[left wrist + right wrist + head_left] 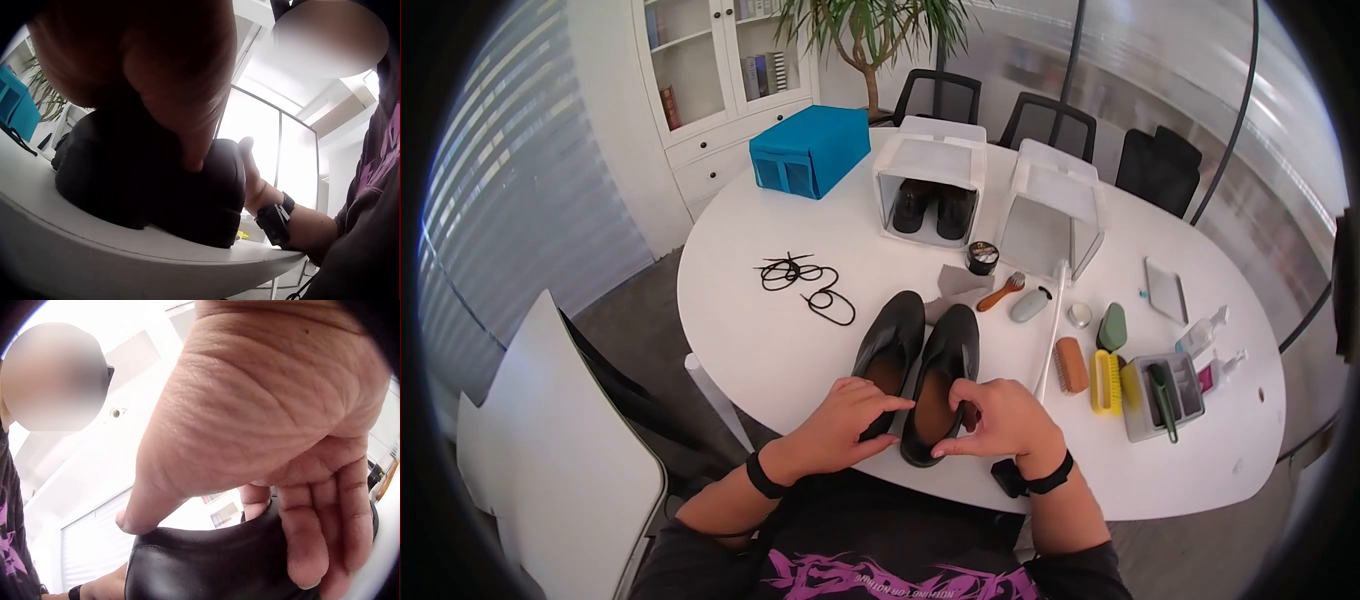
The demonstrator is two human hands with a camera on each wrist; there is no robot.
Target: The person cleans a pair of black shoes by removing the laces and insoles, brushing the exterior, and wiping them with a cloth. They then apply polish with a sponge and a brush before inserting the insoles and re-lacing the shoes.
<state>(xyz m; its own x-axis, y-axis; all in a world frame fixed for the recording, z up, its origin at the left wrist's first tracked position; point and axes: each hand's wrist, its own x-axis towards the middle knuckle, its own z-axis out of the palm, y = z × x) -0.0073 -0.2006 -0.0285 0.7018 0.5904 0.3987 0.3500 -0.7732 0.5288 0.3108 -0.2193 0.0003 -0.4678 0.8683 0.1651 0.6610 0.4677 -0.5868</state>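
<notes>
Two black leather shoes stand side by side at the table's near edge, heels toward the person. The left hand point(835, 425) reaches over the heel of the left shoe point(892, 335). Its index finger and thumb meet the inner side of the right shoe point(953, 345), while its other fingers are hidden. The right hand point(1005, 420) grips the right shoe's collar from the outer side. In the right wrist view the thumb lies on the collar rim point(187, 536), with several fingers point(303, 550) bent down over the outer side. In the left wrist view a fingertip presses beside the heel point(209, 200).
Black laces point(790, 275) lie left of the shoes. Behind stand a blue box point(820, 150), a white box point(930, 150) with black shoes inside, and another white box point(1050, 180). A polish jar point(982, 257), brushes point(1071, 365), a grey caddy point(1145, 410) and bottles point(1203, 330) lie rightward.
</notes>
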